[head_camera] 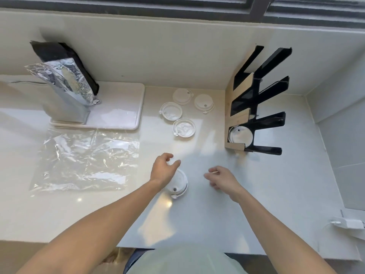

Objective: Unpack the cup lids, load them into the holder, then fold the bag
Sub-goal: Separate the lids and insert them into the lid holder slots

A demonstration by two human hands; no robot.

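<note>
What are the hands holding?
The left hand grips a white lid by its far rim. The right hand holds nothing.

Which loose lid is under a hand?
The lid nearest the person, beneath the left hand. The other four lids lie untouched farther back, near the holder.

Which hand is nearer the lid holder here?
Right. The right hand hovers empty below-left of the lid holder, apart from it. The left hand is farther left, gripping a stack of lids.
</note>
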